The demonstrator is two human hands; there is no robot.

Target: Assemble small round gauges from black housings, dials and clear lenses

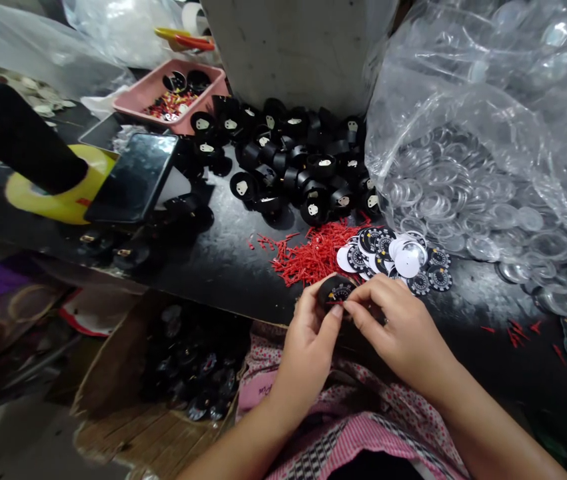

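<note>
My left hand [308, 333] grips a small round black gauge [339, 288] by its rim, with the printed dial facing up. A thin red needle [333, 303] lies across the lower part of that dial. At its right end, the thumb and index finger of my right hand [393, 317] are pinched together; their tips partly hide what they hold. Just beyond my hands is a heap of loose red needles [308, 253]. Beside it, black-and-white dial discs [376, 247] lie overlapping, some with their white backs up.
Many black gauge housings [288, 163] crowd the back of the black bench. A plastic bag [463, 120] spills clear lenses on the right. To the left are a phone [133, 177], a yellow tape roll [33, 200] and a pink tray [138, 93]. A cardboard box [113, 380] sits below.
</note>
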